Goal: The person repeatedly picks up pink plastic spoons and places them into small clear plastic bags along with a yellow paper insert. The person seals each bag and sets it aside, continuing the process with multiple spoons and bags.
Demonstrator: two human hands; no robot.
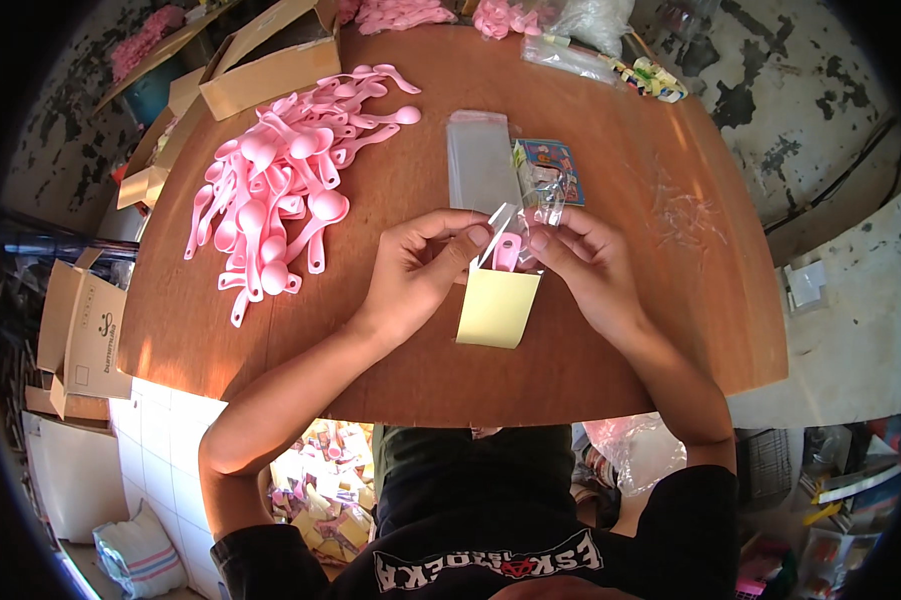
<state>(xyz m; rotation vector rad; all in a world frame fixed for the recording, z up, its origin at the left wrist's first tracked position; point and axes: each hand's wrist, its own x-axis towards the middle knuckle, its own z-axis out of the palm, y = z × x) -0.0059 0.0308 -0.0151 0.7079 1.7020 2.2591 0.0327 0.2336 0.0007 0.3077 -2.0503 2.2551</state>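
My left hand (420, 270) and my right hand (592, 268) meet near the middle of the table, both with fingers pinched. Between them they hold the top of a clear plastic bag (543, 208) by its two sides. A pink spoon (507, 250) shows its holed handle end there; the rest of it is hidden. Below hangs a pale yellow card (498, 308), which seems to be in the bag with the spoon. Just beyond my fingers lie a stack of flat clear bags (478, 165) and colourful printed cards (560, 165), partly covered by the held bag.
A heap of pink spoons (280, 180) covers the table's left side. Thin clear strips (685, 212) are scattered at the right. Cardboard boxes (270, 70) stand at the far left, and plastic packs (570, 58) lie along the far edge. Many filled packets (325, 490) lie below the table's near edge.
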